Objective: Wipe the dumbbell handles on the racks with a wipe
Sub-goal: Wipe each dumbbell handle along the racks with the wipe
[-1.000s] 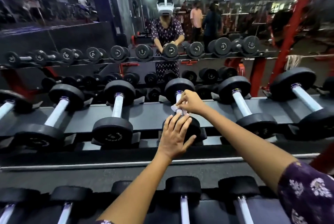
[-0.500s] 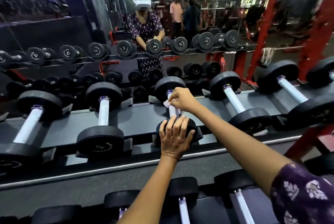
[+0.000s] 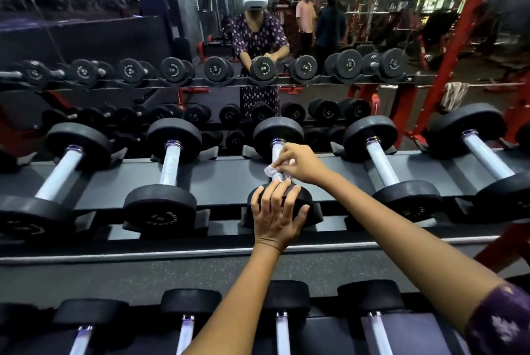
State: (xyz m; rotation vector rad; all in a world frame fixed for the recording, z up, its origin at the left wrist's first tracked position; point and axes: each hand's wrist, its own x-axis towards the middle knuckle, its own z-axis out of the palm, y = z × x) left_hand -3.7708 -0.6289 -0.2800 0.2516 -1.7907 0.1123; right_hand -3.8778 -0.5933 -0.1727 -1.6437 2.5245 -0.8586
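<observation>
A black dumbbell with a silver knurled handle (image 3: 277, 151) lies in the middle of the upper rack shelf (image 3: 223, 179). My right hand (image 3: 301, 164) pinches a crumpled white wipe (image 3: 271, 171) against the lower part of that handle. My left hand (image 3: 276, 212) lies spread over the dumbbell's near black head (image 3: 305, 201), fingers curved over its top. The near part of the handle is hidden by my hands and the wipe.
More dumbbells sit on the same shelf, two to the left (image 3: 169, 165) (image 3: 61, 171) and two to the right (image 3: 381, 162) (image 3: 484, 154). A lower shelf holds several more (image 3: 282, 329). A mirror behind reflects the racks and people. A red frame (image 3: 447, 47) stands at right.
My right hand has slid the wipe down the handle toward the near head. My left hand has stayed on the near head. The view has shifted slightly.
</observation>
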